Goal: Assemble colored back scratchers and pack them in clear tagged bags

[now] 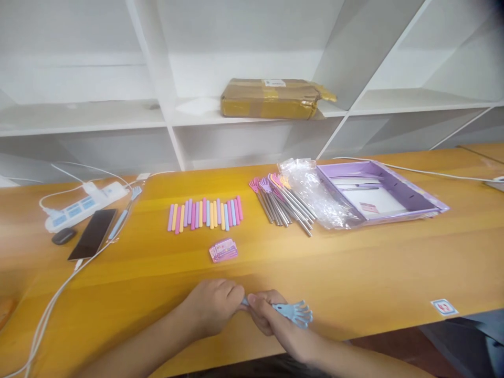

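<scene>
Near the front edge of the table, both hands are closed around a light-blue back scratcher (296, 313). My right hand (271, 317) wraps its shaft just below the hand-shaped head, which points right. My left hand (212, 305) is a fist at the other end, covering that end; a short blue piece shows between the hands. Beyond them lies a small stack of pink cards (223, 250). Behind the cards, several coloured handle sleeves (205, 214) lie side by side in a row. A pile of back scratchers with metal rods (283, 202) and pink, purple and orange heads is right of the row.
A purple box (394, 211) with papers and clear plastic wrapping (315, 197) lies at right. At left are a power strip (84, 207), a phone (93, 234), a black mouse-like object (64, 236), another blue back scratcher (124, 212) and white cables. A taped carton (271, 100) sits on the shelf.
</scene>
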